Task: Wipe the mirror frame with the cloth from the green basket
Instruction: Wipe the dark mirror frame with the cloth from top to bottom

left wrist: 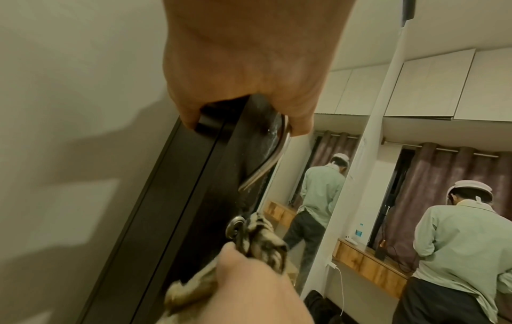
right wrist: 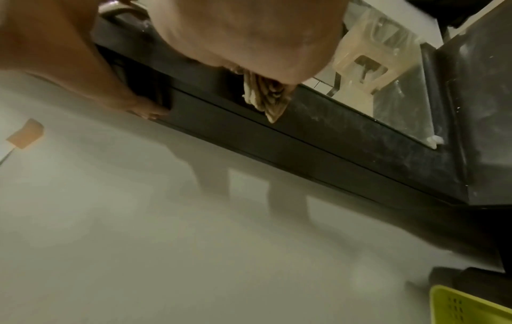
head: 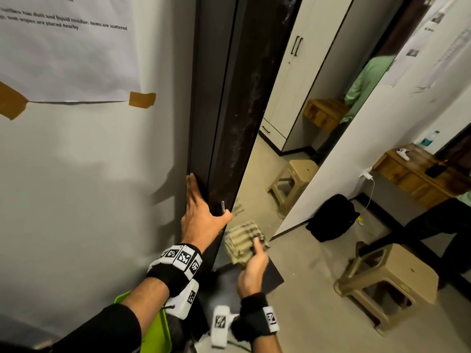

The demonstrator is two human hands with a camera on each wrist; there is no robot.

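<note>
The mirror frame (head: 237, 123) is a tall dark band with pale dust streaks, set between the white wall and the glass. My left hand (head: 201, 217) grips its edge low down, fingers along the wall side and thumb by a small metal handle (head: 223, 206). In the left wrist view the left hand (left wrist: 243, 65) clasps the mirror frame (left wrist: 188, 197) above that handle (left wrist: 268, 162). My right hand (head: 252, 268) holds a bunched beige striped cloth (head: 242, 240) just below, against the frame's lower part. The cloth (right wrist: 266, 98) hangs from my palm over the mirror frame (right wrist: 304, 140). The green basket (head: 158, 329) sits under my left forearm.
A taped paper sheet (head: 66, 47) hangs on the wall to the left. On the floor to the right stand a beige plastic stool (head: 390, 281) and a black bag (head: 331, 217). A wooden shelf (head: 418, 171) lies beyond, with a person in a green shirt (left wrist: 457, 252) beside it.
</note>
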